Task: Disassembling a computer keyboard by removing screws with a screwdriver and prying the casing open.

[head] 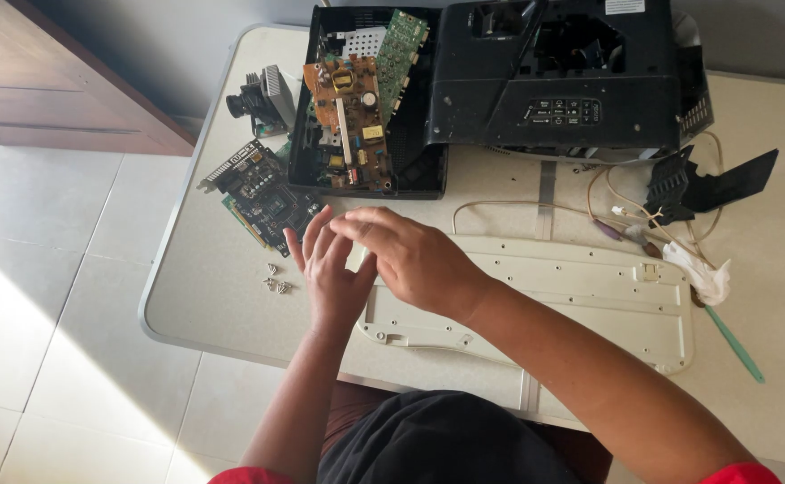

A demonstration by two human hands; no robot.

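My left hand (pixel 328 269) lies flat with fingers spread at the left end of a cream plastic panel (pixel 581 287) on the table. My right hand (pixel 409 255) crosses over it, fingers loosely curved, touching the back of the left hand's thumb side; I see nothing held in either. Just beyond the fingertips rests a dark green circuit card (pixel 265 199). A few small loose screws (pixel 275 280) sit left of my left hand.
An open black device case (pixel 415 175) holds an orange circuit board (pixel 349 112) and a green board (pixel 399 49). A black cover (pixel 572 81) lies at the back. A small lens unit (pixel 258 100), wires (pixel 590 211), a white tissue (pixel 702 273) and a green stick (pixel 735 345) lie around. Table edge (pixel 155 296) at left.
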